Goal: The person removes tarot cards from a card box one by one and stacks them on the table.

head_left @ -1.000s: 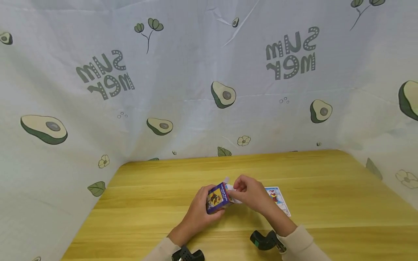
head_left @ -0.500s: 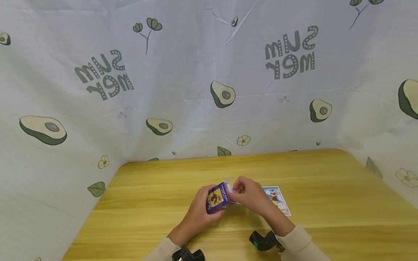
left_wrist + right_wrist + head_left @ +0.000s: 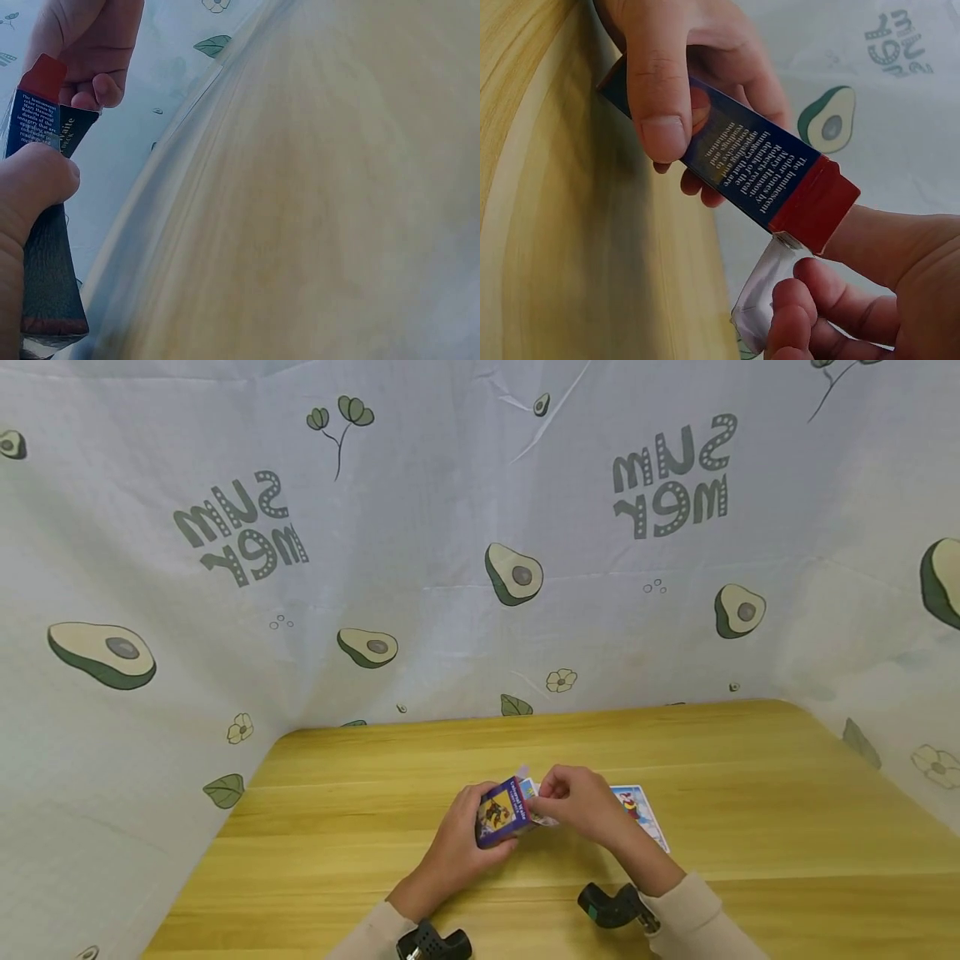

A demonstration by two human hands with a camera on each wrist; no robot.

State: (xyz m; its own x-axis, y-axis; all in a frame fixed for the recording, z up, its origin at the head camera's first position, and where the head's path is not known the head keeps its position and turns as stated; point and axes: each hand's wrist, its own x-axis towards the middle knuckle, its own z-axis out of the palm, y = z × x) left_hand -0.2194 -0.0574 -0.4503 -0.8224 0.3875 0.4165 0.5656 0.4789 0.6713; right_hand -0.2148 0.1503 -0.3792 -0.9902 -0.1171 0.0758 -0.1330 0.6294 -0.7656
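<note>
Looking down from the head view, we saw the left hand (image 3: 459,845) gripping a small purple-and-blue card box (image 3: 498,812) over the wooden table (image 3: 360,810), thumb against the narrow printed side and fingers wrapped round the far side, closed firmly enough to leave no gap that we could see. The box was tilted, its open end facing the right hand (image 3: 583,803), and in the right wrist view we could make out a red flap (image 3: 821,206) standing out from that end, with a thin whitish piece (image 3: 763,296) just beside it. The right hand had its fingers curled and its thumb close to them at the opening, near the whitish piece; we could not tell whether they pinched it or only touched it. On the table, just beyond the right wrist, we saw a picture card (image 3: 642,812) lying flat, partly hidden by that arm. Beige sleeves (image 3: 693,917) covered both forearms, and behind the table hung a pale cloth (image 3: 427,527) printed with avocados.
</note>
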